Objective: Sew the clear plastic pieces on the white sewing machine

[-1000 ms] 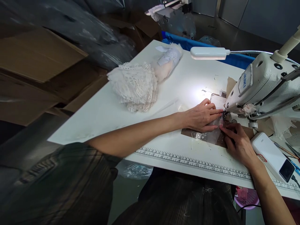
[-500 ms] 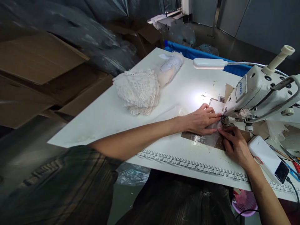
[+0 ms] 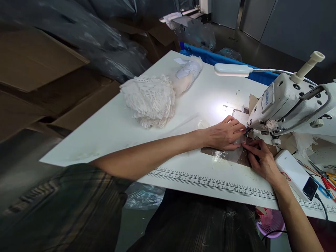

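Note:
My left hand (image 3: 225,134) lies over a thin, sheer whitish fabric (image 3: 234,154) on the table, fingers stretched toward the presser foot. The fingertips reach close to the needle area of the white sewing machine (image 3: 273,101). My right hand (image 3: 262,161) is just right of it, thumb and index finger pinched at the fabric's edge in front of the foot. Much of the fabric is covered by my hands. A gathered pile of white lace (image 3: 151,99) sits to the left, with a wrapped pale fabric roll (image 3: 187,75) behind it.
A lamp (image 3: 232,69) lights the sewing area. At right lie a white power bank (image 3: 295,175) with a cable, scissors (image 3: 319,168) and other small tools. A printed ruler (image 3: 210,185) runs along the front edge. Cardboard boxes (image 3: 39,59) stand left; a pink basket (image 3: 274,225) is below.
The view has shifted slightly, so the scene sits a little further left. Both hands stay at the fabric by the presser foot, with the left fingers slightly more bent.

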`<state>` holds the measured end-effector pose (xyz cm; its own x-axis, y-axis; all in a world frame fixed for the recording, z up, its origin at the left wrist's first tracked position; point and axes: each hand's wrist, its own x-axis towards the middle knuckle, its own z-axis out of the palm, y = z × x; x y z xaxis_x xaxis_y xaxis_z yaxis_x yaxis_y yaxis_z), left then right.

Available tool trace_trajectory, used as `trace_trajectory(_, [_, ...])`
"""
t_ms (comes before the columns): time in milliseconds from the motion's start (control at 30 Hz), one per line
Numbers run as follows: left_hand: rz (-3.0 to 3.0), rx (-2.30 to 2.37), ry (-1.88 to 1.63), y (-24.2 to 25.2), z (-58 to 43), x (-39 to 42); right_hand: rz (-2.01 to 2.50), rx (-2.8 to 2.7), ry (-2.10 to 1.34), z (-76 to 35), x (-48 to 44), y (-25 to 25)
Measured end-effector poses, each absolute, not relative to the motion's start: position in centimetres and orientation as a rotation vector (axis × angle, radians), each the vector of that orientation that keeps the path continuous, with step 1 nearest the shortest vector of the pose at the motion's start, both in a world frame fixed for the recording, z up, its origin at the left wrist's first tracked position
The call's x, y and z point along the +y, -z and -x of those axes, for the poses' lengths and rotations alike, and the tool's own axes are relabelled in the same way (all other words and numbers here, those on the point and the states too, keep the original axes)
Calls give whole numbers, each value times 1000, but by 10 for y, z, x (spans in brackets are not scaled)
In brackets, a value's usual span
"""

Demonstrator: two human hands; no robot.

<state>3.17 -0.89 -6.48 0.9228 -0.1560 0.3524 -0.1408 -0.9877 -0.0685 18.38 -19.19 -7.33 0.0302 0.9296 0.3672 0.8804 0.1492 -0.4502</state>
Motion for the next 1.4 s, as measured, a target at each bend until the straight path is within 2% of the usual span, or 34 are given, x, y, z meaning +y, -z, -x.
trace_trajectory(167, [3059, 441, 677, 74, -33, -8, 1743, -1835, -105, -182, -192, 73])
trace_trajectory(600, [3084, 364, 557, 68, -30, -11, 1837, -1917, -68, -180, -194, 70])
trace_trajectory(1000, [3042, 51, 449, 62, -32, -24, 1868, -1886, -19, -177, -194, 74])
trace_trajectory(1400, [3046, -69, 628, 58, -42, -8, 1891, -1884, -10, -179, -191, 77])
